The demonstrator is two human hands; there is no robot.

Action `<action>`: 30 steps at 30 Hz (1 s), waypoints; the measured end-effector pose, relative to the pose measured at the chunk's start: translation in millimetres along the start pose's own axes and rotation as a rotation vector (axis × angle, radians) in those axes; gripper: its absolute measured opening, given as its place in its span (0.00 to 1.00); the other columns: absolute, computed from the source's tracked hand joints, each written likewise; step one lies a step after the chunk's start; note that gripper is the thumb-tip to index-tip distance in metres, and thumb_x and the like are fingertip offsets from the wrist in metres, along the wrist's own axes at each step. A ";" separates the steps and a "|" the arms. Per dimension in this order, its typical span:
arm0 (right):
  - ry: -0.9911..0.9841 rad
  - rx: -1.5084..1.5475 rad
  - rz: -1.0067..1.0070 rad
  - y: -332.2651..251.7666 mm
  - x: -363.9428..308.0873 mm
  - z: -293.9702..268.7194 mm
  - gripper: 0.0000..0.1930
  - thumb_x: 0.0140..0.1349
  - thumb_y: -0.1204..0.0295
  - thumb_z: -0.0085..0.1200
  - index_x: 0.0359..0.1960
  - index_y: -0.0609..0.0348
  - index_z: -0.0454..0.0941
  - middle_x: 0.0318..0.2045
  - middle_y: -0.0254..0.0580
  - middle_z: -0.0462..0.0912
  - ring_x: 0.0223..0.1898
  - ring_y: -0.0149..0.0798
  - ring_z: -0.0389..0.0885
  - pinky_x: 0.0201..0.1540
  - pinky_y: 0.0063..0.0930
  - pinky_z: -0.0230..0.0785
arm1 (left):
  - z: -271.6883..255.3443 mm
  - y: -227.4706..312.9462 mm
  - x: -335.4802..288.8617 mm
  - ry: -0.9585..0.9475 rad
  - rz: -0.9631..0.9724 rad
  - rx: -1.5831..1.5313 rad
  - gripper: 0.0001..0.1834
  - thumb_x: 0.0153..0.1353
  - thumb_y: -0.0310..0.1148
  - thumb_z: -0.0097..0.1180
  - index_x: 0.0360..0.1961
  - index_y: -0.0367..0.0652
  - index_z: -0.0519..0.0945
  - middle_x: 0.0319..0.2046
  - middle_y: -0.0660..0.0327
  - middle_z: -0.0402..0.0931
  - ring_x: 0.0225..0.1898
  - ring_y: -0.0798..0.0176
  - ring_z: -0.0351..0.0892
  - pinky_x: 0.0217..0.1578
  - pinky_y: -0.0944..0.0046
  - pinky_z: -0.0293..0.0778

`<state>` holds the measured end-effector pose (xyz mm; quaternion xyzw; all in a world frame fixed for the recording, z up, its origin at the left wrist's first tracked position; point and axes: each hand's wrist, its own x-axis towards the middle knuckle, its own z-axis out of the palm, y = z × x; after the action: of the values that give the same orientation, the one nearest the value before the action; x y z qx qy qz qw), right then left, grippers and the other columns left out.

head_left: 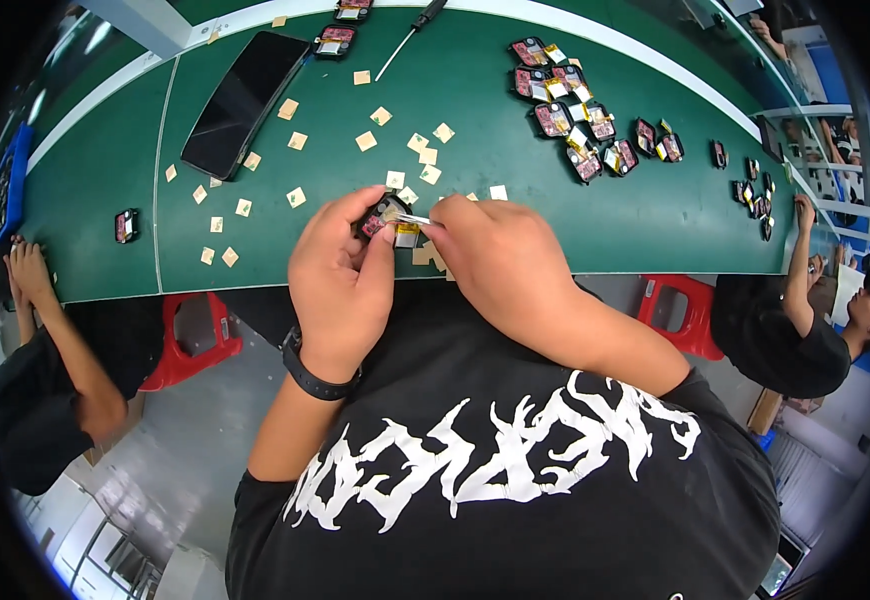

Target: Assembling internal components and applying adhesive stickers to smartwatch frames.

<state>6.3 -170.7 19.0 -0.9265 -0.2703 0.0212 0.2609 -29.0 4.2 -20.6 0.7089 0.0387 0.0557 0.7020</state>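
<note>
My left hand (337, 285), with a black band on its wrist, grips a small black electronic housing (375, 217) between thumb and fingers. A reddish circuit board shows inside the housing, and a silver battery with yellow tape (407, 237) sticks out at its lower right. My right hand (503, 255) pinches metal tweezers (415, 219), whose tips reach over the open face of the housing. Whether the tips grip anything is too small to tell. Around both hands lie small square beige pads (430, 175), some partly hidden behind my right hand.
Similar housings with batteries cluster (567, 100) at the right; one housing (127, 226) lies at the left. A black phone-like slab (245, 105) and a screwdriver (411, 40) lie farther back. Co-workers sit on both sides, by red stools (680, 318).
</note>
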 end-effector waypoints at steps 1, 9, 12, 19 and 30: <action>0.023 0.054 0.019 1.8 -0.7 2.8 0.08 0.66 0.72 0.57 0.33 0.61 0.71 0.24 0.47 0.80 0.30 0.53 0.82 0.34 0.46 0.74 | -1.2 0.1 0.5 -0.011 0.000 -0.030 0.20 0.66 0.13 0.53 0.59 0.28 0.74 0.50 0.55 0.78 0.48 0.68 0.80 0.50 0.69 0.77; 0.026 0.483 0.204 6.1 2.2 3.6 0.07 0.65 0.72 0.61 0.37 0.61 0.76 0.20 0.47 0.80 0.25 0.51 0.81 0.27 0.40 0.71 | -7.9 5.2 5.7 -0.069 -0.122 -0.192 0.22 0.67 0.15 0.53 0.62 0.27 0.72 0.50 0.54 0.78 0.48 0.67 0.80 0.49 0.68 0.77; -0.027 0.795 0.397 8.2 4.0 4.1 0.09 0.62 0.75 0.64 0.39 0.60 0.77 0.24 0.44 0.82 0.25 0.45 0.81 0.25 0.35 0.70 | -7.7 7.4 7.0 -0.064 -0.137 -0.224 0.22 0.67 0.16 0.53 0.63 0.27 0.71 0.50 0.54 0.79 0.48 0.68 0.81 0.49 0.69 0.77; 0.030 0.501 0.002 11.7 16.0 7.5 0.15 0.57 0.75 0.69 0.46 0.60 0.81 0.36 0.44 0.84 0.26 0.37 0.83 0.29 0.29 0.74 | -11.0 3.3 7.2 -0.077 -0.135 -0.275 0.22 0.68 0.17 0.53 0.63 0.26 0.71 0.50 0.54 0.79 0.49 0.67 0.81 0.51 0.68 0.77; -0.081 0.772 0.281 7.4 23.7 8.0 0.09 0.67 0.70 0.61 0.42 0.64 0.82 0.28 0.39 0.86 0.27 0.27 0.82 0.30 0.26 0.73 | -7.7 1.4 9.5 -0.013 -0.125 -0.291 0.16 0.66 0.14 0.52 0.56 0.26 0.74 0.47 0.55 0.79 0.47 0.66 0.82 0.50 0.67 0.79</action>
<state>28.6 -160.1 10.8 -0.7868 -0.1233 0.1931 0.5731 -20.6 13.0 -19.0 0.5963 0.0699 0.0123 0.7996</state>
